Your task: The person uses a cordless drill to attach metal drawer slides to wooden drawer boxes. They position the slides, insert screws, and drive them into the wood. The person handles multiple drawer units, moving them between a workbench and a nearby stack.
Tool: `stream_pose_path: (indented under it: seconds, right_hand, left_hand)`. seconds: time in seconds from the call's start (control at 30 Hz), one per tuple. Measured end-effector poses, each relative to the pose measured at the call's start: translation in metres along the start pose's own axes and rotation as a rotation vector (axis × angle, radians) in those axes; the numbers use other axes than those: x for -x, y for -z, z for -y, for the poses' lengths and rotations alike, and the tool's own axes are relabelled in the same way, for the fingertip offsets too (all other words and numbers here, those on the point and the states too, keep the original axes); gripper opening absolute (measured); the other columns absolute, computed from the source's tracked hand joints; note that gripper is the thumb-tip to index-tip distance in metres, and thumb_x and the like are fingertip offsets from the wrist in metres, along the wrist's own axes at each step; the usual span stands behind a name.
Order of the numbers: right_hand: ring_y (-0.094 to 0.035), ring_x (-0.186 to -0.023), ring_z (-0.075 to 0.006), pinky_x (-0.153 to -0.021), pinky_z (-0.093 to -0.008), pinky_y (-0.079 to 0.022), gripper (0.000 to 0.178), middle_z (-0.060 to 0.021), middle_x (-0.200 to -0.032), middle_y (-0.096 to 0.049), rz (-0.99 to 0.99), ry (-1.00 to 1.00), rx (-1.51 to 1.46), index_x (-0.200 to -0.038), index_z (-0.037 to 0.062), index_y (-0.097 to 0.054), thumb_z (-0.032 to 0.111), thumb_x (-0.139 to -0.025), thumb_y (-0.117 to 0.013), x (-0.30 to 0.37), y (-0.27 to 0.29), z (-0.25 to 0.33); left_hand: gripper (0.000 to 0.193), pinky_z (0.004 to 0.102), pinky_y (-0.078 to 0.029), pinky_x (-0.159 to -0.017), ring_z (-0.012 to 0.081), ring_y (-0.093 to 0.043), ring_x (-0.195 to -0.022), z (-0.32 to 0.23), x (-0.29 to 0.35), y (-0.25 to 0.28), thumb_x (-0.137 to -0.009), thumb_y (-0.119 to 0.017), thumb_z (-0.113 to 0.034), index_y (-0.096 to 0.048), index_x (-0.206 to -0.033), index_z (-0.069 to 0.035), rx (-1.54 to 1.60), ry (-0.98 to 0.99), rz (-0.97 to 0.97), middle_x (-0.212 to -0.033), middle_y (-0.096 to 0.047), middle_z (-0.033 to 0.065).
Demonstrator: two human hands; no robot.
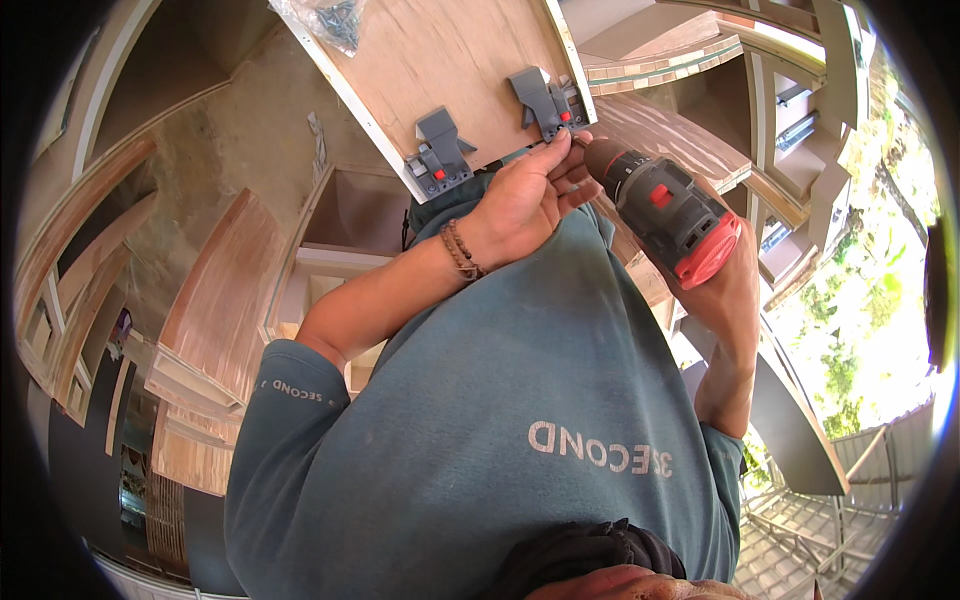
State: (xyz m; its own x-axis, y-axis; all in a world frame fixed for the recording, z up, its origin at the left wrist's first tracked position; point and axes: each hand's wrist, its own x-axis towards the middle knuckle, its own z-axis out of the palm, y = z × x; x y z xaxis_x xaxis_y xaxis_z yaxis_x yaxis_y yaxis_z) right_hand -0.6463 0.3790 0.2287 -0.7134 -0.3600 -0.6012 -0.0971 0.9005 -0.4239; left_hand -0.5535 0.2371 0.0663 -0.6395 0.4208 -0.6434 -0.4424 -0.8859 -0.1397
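Note:
A black and grey cordless drill (668, 205) with a red end cap is gripped in my right hand (722, 292), its nose pointing toward the panel. My left hand (515, 208) reaches across, thumb and fingers pinched at the drill's tip beside a grey plastic drawer-slide clip (545, 105) with a red tab. What the pinch holds is too small to make out. A matching grey clip (438, 155) sits at the other corner of the pale wooden drawer (460, 60), which has raised white-edged sides. Both clips lie along its near edge.
A clear plastic bag of small metal hardware (335, 22) lies at the drawer's far left corner. Wooden cabinet parts (215, 290) stand on the left, over a stained floor (250, 130). More wood-topped cabinets (670, 140) are close on the right.

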Motion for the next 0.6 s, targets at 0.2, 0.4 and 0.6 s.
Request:
stream_pose_path:
  seconds: [0.2, 0.4, 0.6]
  right_hand:
    - [-0.07, -0.084, -0.0411, -0.073, -0.0404, -0.056, 0.053, -0.0162, -0.086, -0.074, 0.007, 0.039, 0.062, -0.121, 0.0104, -0.068, 0.012, -0.071, -0.084, -0.005, 0.001, 0.002]
    - [-0.069, -0.082, -0.042, -0.071, -0.0413, -0.055, 0.053, -0.0169, -0.084, -0.073, 0.015, 0.03, 0.084, -0.12, 0.0115, -0.068, 0.013, -0.07, -0.084, -0.008, 0.002, 0.004]
    - [-0.068, -0.081, -0.0426, -0.07, -0.042, -0.055, 0.053, -0.0163, -0.083, -0.072, 0.023, 0.047, 0.066, -0.119, 0.0118, -0.068, 0.013, -0.069, -0.084, -0.018, 0.009, 0.003]
  left_hand:
    - [0.032, 0.041, -0.055, -0.093, 0.0226, -0.068, -0.106, -0.039, 0.053, -0.001, -0.103, -0.064, -0.035, -0.07, -0.122, -0.009, -1.249, -0.51, -0.181, -0.125, -0.072, 0.0029]
    - [0.048, 0.0519, -0.04, -0.114, 0.0375, -0.053, -0.137, -0.085, 0.057, 0.041, -0.093, -0.074, -0.034, -0.069, -0.133, -0.008, -2.201, -1.355, -0.584, -0.146, -0.06, 0.0155]
    - [0.058, 0.0494, -0.033, -0.12, 0.0326, -0.047, -0.145, -0.082, 0.046, 0.051, -0.087, -0.073, -0.04, -0.067, -0.14, -0.018, -2.139, -1.344, -0.662, -0.155, -0.054, 0.0134]
